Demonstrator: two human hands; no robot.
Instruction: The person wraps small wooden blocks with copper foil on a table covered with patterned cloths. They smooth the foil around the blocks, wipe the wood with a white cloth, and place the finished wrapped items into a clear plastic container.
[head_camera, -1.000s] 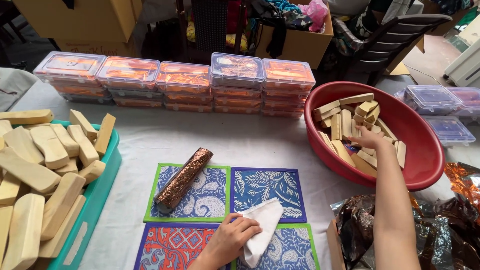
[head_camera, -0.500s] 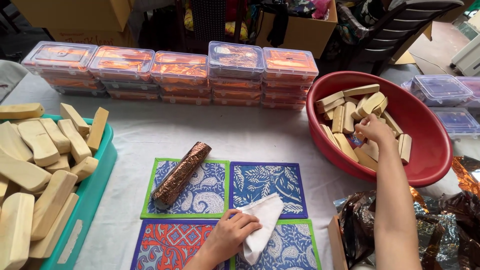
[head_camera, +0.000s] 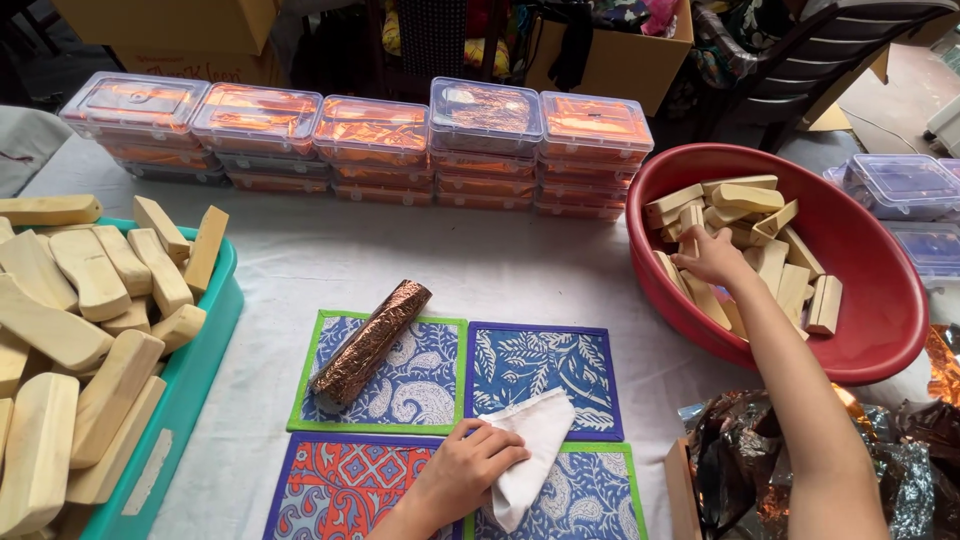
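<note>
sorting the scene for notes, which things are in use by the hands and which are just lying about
In use:
left hand resting on the white cloth
right hand reaching among wooden blocks in the red bowl

Lying about:
foil-wrapped roll on a patterned mat
stacked lidded boxes
teal tray
crumpled foil

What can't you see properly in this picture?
- Head view: whether the right hand grips a wooden block in the red bowl; its fingers hide that.
- The teal tray runs off the left edge.
- What lies under the white cloth; the left hand and the cloth cover it.
- What fills the stacked clear boxes; too small.
</note>
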